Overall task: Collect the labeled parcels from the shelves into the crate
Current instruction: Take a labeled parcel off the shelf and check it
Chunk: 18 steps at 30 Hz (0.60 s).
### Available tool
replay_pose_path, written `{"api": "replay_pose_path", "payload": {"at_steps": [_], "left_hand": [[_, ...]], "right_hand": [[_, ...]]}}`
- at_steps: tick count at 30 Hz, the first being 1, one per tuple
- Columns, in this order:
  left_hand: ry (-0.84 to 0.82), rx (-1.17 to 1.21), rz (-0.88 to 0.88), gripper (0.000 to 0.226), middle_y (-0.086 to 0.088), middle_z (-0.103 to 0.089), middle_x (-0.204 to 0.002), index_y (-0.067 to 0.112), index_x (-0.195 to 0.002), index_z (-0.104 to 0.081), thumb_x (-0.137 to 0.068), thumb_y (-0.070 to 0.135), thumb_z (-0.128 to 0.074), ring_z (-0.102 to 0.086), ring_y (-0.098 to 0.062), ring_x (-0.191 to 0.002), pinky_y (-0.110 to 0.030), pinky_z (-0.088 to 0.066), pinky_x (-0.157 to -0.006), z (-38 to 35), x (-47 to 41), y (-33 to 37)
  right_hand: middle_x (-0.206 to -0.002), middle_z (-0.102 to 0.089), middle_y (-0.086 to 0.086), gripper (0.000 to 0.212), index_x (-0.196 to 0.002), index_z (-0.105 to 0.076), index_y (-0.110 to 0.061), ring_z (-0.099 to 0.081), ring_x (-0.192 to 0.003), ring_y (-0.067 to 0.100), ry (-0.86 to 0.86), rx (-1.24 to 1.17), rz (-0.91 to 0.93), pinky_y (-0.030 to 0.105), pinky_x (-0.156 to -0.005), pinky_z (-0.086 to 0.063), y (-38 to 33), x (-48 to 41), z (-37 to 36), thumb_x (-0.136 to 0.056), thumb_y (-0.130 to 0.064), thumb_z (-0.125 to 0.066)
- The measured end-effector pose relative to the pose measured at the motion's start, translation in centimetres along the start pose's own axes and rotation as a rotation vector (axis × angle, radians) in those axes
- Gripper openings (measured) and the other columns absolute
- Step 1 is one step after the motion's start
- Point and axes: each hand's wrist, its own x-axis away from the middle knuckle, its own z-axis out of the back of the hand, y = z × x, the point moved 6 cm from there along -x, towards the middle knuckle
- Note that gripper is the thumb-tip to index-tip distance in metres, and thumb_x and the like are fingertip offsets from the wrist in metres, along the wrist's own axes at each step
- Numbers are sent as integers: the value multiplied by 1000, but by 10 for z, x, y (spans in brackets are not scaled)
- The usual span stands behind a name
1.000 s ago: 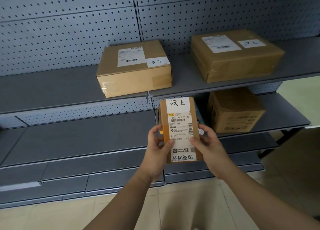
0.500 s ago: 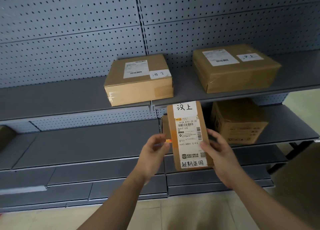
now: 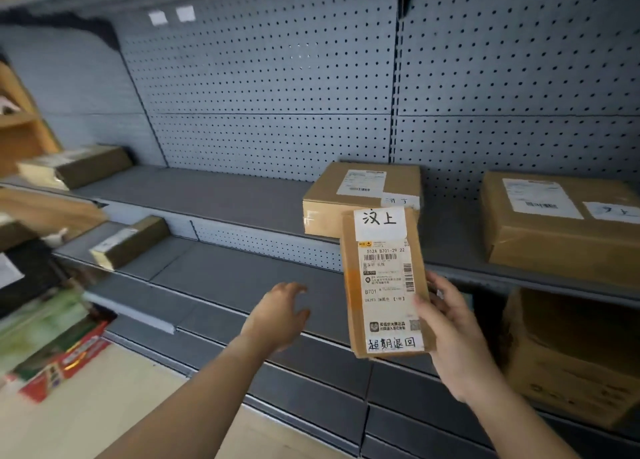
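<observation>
Holding the parcel upright before the shelf's front edge, the right hand clamps its lower right edge; the left hand hovers empty, fingers apart. It looks light, stiff cardboard; gripping the long edges seems safest.

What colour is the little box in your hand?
Brown cardboard, with white labels and an orange tape stripe. The small parcel in the right hand shows clearly in the head view.

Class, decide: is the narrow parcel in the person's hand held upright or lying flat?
Upright. The narrow parcel stands on end, label facing the camera, gripped along one edge by the right hand.
</observation>
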Motion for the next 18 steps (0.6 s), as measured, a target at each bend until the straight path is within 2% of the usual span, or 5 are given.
{"api": "replay_pose_path", "payload": {"at_steps": [8, 12, 15, 18], "left_hand": [[191, -54, 239, 48, 0, -54, -143, 25, -139, -54, -93, 34, -64, -56, -20, -126, -33, -45, -104, 89, 47, -87], [268, -55, 396, 50, -3, -54, -144, 23, -141, -52, -93, 33, -64, -54, -24, -130, -35, -44, -107, 133, 86, -152], [320, -47, 492, 52, -2, -54, -145, 21, -142, -53, -92, 32, -65, -51, -23, -133, -34, -40, -110, 163, 118, -206], [384, -47, 599, 49, -1, -58, -139, 23, -138, -56, -90, 31, -65, -54, -23, -127, -36, -44, -105, 194, 148, -268]], "right_hand": [[-121, -74, 5, 42, -136, -55, -28, -70, -114, 29, -280, 5, -24, 61, -99, -52, 10, -30, -116, -97, -15, -62], [-122, -74, 6, 38, -133, -55, -27, -70, -115, 30, -453, -5, -70, 62, -98, -53, 32, -29, -203, -98, -14, -60], [-121, -74, 5, 43, -132, -55, -26, -71, -114, 29, -568, -9, -106, 59, -96, -54, 51, -21, -274, -91, -19, -63], [-119, -76, 3, 38, -132, -55, -25, -72, -111, 27, -675, 1, -140, 57, -93, -56, 77, -15, -347, -96, -13, -60]]}}
